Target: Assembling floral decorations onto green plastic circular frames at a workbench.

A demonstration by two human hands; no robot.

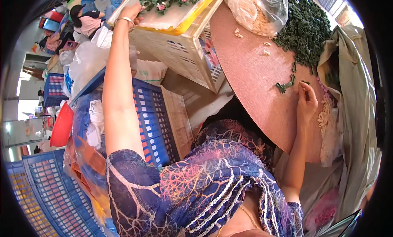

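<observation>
My left hand (pixel 132 16), with a bracelet at the wrist, reaches to the near left corner of a white tray (pixel 163 23) with a yellow rim. Its fingers are curled beside the artificial flowers (pixel 161 7), small pink blooms with green leaves; what they grip is hidden. Over the round brownish table, my right hand (pixel 308 100) has its fingertips pinched together at a small dark green plastic piece (pixel 307 82). Just left of those fingertips lie a few loose green pieces (pixel 285 86). A large heap of the same green pieces (pixel 305 28) sits farther back.
The tray rests on a cream crate (pixel 180 48). On the table (pixel 254 77) are a clear bag of beige pieces (pixel 260 12) and scattered beige bits. Grey-green cloth (pixel 352 93) hangs at right. Blue crates (pixel 151 114) and a red basin (pixel 62 124) stand left; another person (pixel 88 22) sits far left.
</observation>
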